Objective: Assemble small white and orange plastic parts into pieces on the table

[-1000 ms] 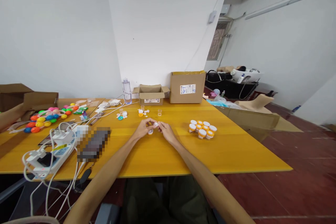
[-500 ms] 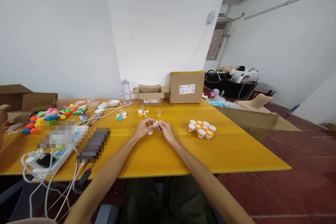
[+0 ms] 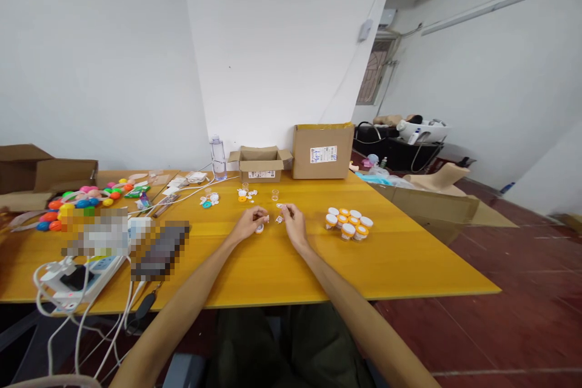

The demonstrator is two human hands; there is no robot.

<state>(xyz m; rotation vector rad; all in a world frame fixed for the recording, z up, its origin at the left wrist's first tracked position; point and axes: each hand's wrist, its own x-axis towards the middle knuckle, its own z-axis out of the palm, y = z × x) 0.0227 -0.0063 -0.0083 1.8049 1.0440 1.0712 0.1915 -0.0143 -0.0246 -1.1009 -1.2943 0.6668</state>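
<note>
My left hand (image 3: 248, 224) is closed in a pinch on a small white plastic piece (image 3: 267, 219). Under its fingers stands a white-and-orange cap (image 3: 259, 229), partly covered by the hand. My right hand (image 3: 294, 225) has its fingertips together on a small white ring-shaped part (image 3: 279, 206). Between the hands is another white openwork piece (image 3: 279, 219), too small to make out fully. Just beyond them stands a clear little cup (image 3: 275, 195). Several jars with white and orange lids (image 3: 348, 229) are grouped to the right of my right hand.
Loose white and orange parts (image 3: 242, 195) and a teal ring (image 3: 207, 205) lie farther back. An open carton (image 3: 261, 167), a closed carton (image 3: 322, 153) and a water bottle (image 3: 218, 159) line the wall. Left are a power strip (image 3: 97, 273), cables and colourful balls (image 3: 68, 213).
My hands have moved apart, and the white wheel-like part held between them is now separate pieces. A hand at the far left edge has left the view.
</note>
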